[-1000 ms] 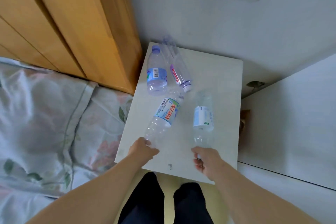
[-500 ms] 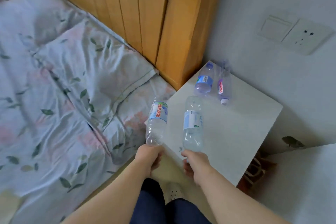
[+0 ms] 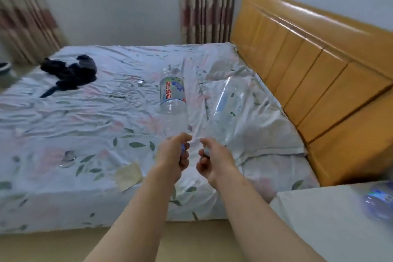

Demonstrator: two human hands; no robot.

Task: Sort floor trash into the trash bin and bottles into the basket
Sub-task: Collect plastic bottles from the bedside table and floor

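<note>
Both bare forearms stretched forward, roughly parallel, hands close together but apart, out over the near edge of the floral-sheeted bed (image 3: 85, 117).

Left hand (image 3: 173, 153): knuckles up, grip closed round the cap end of a clear plastic bottle with blue-white label and red characters (image 3: 172, 91). The bottle points away from the person, base farthest, held in the air above the sheet.

Right hand (image 3: 212, 159): fingers curled, grip closed round the neck of a clear plastic bottle with pale label (image 3: 230, 104). It leans away and to the right, toward the orange wooden headboard (image 3: 308, 70), also off the sheet.

Bottles diverge, not touching.

Dark crumpled garment (image 3: 70, 72) near the bed's far left corner. Yellowish paper scrap (image 3: 128, 176) and clear crumpled plastic bit (image 3: 68, 158) lie toward the bed's near edge.

White bench (image 3: 329, 219) at lower right, with a blurred blue-labelled clear bottle (image 3: 378, 202) at its right edge.
</note>
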